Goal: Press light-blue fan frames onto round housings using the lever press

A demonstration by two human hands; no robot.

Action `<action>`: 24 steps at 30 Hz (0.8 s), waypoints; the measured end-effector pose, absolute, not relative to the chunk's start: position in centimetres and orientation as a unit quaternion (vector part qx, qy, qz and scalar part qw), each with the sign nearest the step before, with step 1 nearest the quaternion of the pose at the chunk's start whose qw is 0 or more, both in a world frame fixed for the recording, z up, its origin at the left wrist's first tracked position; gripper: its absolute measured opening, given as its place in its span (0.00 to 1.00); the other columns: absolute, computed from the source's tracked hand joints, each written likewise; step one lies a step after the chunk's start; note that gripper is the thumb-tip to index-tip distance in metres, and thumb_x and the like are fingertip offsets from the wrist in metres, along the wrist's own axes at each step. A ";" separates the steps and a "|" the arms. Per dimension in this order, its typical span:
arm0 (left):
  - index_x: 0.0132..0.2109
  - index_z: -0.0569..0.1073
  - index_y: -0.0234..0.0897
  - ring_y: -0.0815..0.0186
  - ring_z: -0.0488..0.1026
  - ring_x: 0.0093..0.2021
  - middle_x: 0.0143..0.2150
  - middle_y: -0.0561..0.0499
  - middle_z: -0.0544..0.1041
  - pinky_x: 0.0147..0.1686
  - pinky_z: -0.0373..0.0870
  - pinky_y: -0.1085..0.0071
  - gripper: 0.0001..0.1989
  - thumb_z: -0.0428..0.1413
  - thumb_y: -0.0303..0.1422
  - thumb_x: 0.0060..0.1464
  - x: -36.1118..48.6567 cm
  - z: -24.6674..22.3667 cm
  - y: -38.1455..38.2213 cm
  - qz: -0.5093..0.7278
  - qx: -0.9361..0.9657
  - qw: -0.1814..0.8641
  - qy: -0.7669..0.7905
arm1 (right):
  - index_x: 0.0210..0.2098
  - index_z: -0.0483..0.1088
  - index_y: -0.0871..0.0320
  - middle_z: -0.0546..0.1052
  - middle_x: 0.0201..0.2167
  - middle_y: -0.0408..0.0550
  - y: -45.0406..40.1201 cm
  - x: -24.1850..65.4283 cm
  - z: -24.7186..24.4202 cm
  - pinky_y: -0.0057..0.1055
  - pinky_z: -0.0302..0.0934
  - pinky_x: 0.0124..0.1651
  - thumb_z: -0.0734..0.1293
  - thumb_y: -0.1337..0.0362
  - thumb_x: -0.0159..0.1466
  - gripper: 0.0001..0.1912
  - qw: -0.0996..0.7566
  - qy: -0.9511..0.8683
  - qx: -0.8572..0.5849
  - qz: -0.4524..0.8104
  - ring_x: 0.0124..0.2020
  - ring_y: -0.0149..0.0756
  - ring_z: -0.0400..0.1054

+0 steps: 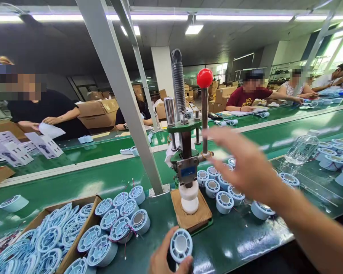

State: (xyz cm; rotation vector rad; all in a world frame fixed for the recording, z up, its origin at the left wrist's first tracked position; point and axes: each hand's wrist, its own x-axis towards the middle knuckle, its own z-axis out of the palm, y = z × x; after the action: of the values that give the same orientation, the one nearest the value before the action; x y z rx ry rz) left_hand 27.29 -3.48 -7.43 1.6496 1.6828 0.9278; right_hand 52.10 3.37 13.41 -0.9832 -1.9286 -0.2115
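My left hand [167, 257] grips a round light-blue housing [181, 245] with a silver disc at its centre, just in front of the press base. My right hand [242, 163] is raised and blurred, fingers apart, beside the lever [205, 114] topped by a red ball [204, 78]; whether the fingertips touch the lever is unclear. The hand press [186, 169] stands upright, its white round pad [188, 191] above a white round block [189, 204] on a brown board [177, 213].
Blue housings [120, 228] with wires stand left of the press, more [224, 201] on the right. A carton [74, 247] holds blue rings. A clear bottle [303, 146] stands at right. A slanted metal post [125, 95] rises behind. People sit across the green conveyor [103, 171].
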 end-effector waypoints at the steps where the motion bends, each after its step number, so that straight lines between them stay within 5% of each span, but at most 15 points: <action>1: 0.56 0.73 0.38 0.51 0.76 0.51 0.50 0.46 0.80 0.54 0.70 0.58 0.30 0.60 0.39 0.43 27.3 -5.9 -2.5 0.358 0.611 0.292 0.643 | 0.58 0.66 0.62 0.71 0.55 0.54 5.2 52.5 17.1 0.42 0.60 0.61 0.63 0.70 0.64 0.22 0.503 -0.757 -0.394 -0.139 0.57 0.41 0.64; 5: 0.54 0.73 0.37 0.54 0.75 0.51 0.52 0.46 0.79 0.55 0.68 0.59 0.27 0.61 0.36 0.44 28.3 -1.6 2.1 0.393 0.613 0.322 0.605 | 0.54 0.68 0.64 0.76 0.42 0.50 12.7 51.8 25.2 0.31 0.64 0.49 0.59 0.69 0.68 0.17 0.569 -0.704 -0.408 -0.120 0.41 0.30 0.71; 8: 0.51 0.74 0.35 0.55 0.77 0.44 0.44 0.47 0.81 0.49 0.71 0.60 0.24 0.61 0.34 0.44 29.0 -1.3 4.4 0.410 0.612 0.336 0.587 | 0.37 0.74 0.66 0.74 0.25 0.43 16.2 50.4 25.3 0.26 0.64 0.36 0.55 0.73 0.66 0.16 0.618 -0.688 -0.379 -0.037 0.25 0.25 0.69; 11: 0.53 0.72 0.33 0.55 0.75 0.47 0.49 0.44 0.79 0.52 0.69 0.60 0.27 0.62 0.35 0.44 29.4 -2.5 5.1 0.445 0.593 0.356 0.568 | 0.30 0.73 0.65 0.72 0.22 0.40 17.0 50.0 24.1 0.23 0.62 0.29 0.56 0.73 0.63 0.14 0.660 -0.671 -0.337 -0.010 0.17 0.22 0.66; 16: 0.55 0.71 0.32 0.54 0.73 0.53 0.54 0.42 0.77 0.57 0.65 0.61 0.32 0.65 0.30 0.39 31.6 -3.7 5.0 0.509 0.552 0.473 0.461 | 0.32 0.74 0.65 0.73 0.23 0.41 15.9 50.3 23.9 0.23 0.60 0.27 0.57 0.70 0.64 0.15 0.648 -0.674 -0.354 -0.015 0.18 0.23 0.68; 24: 0.50 0.76 0.34 0.53 0.75 0.48 0.47 0.45 0.81 0.53 0.69 0.60 0.27 0.67 0.28 0.38 32.5 -5.4 5.5 0.508 0.573 0.439 0.470 | 0.31 0.75 0.65 0.74 0.22 0.45 15.4 50.4 23.8 0.29 0.61 0.37 0.58 0.67 0.67 0.16 0.600 -0.693 -0.399 -0.016 0.23 0.25 0.68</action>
State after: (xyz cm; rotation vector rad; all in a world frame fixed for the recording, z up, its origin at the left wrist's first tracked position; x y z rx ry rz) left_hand 32.45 5.46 -5.39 1.4240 1.1671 1.2625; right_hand 50.39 15.39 23.81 -0.9240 -1.6073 -0.0382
